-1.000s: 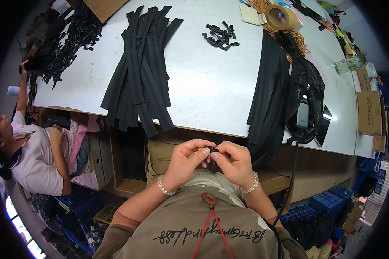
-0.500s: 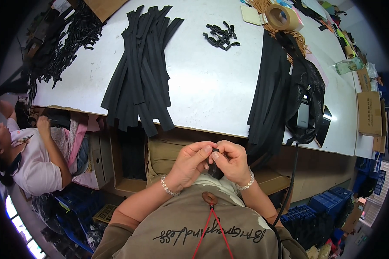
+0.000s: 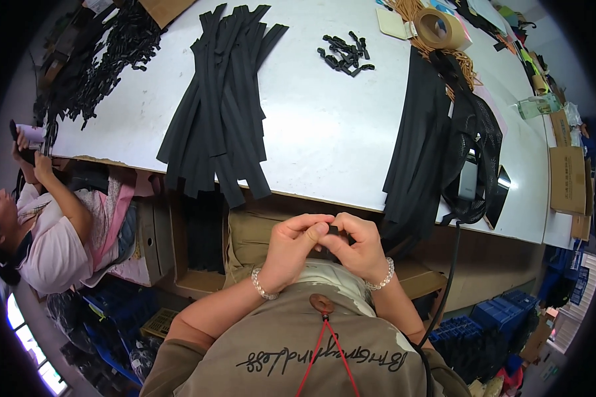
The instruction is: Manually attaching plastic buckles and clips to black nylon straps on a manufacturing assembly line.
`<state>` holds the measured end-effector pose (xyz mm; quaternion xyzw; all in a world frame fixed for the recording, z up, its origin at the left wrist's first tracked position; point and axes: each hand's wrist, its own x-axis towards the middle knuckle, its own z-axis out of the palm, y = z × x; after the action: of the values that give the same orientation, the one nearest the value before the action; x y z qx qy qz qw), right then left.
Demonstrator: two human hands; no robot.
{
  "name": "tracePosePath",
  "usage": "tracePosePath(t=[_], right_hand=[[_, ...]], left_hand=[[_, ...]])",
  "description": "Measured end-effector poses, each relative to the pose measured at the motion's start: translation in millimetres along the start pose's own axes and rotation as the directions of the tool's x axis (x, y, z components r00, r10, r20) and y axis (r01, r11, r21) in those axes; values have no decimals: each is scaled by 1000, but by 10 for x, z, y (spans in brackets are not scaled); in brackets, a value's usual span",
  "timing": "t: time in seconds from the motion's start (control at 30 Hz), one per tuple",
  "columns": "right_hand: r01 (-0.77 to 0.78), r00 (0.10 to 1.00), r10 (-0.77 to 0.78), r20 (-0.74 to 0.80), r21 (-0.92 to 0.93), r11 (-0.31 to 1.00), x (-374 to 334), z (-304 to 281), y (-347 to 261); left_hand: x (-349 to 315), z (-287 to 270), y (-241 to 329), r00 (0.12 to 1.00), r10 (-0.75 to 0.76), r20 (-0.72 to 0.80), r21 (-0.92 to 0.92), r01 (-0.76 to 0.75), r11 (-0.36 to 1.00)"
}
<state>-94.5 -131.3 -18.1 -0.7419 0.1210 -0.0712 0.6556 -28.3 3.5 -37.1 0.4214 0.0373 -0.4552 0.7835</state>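
In front of my chest, just off the table's near edge, both hands meet at the fingertips. A small dark end of a black strip shows between them; the rest of it is mostly covered by fingers. My left hand pinches it with thumb and index finger. My right hand is closed round it from the other side. Beyond the hands, a bundle of long flat black strips lies on the white table. A second bundle of black strips hangs over the front edge at right.
Small black plastic pieces lie in a loose pile far back. A larger black heap fills the far left. At right are a tape roll, a black mesh bag and a phone. A co-worker sits at left.
My fingers have shifted on the black strip, and its dark end now faces up between them. The co-worker's hands have come together, holding something dark and pale.
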Motion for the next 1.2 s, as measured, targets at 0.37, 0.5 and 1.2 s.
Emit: tracePosePath(t=[0.37, 0.5, 1.2], right_hand=[[313, 950, -296, 104, -269, 911, 65, 59, 73], [209, 978, -204, 49, -139, 968, 6, 124, 42], [54, 934, 9, -358, 166, 985, -104, 122, 30]], left_hand=[[62, -59, -43, 991, 71, -113, -91, -82, 992], [88, -105, 44, 993, -2, -116, -186, -20, 982], [-10, -8, 154, 907, 405, 116, 472, -409, 781]])
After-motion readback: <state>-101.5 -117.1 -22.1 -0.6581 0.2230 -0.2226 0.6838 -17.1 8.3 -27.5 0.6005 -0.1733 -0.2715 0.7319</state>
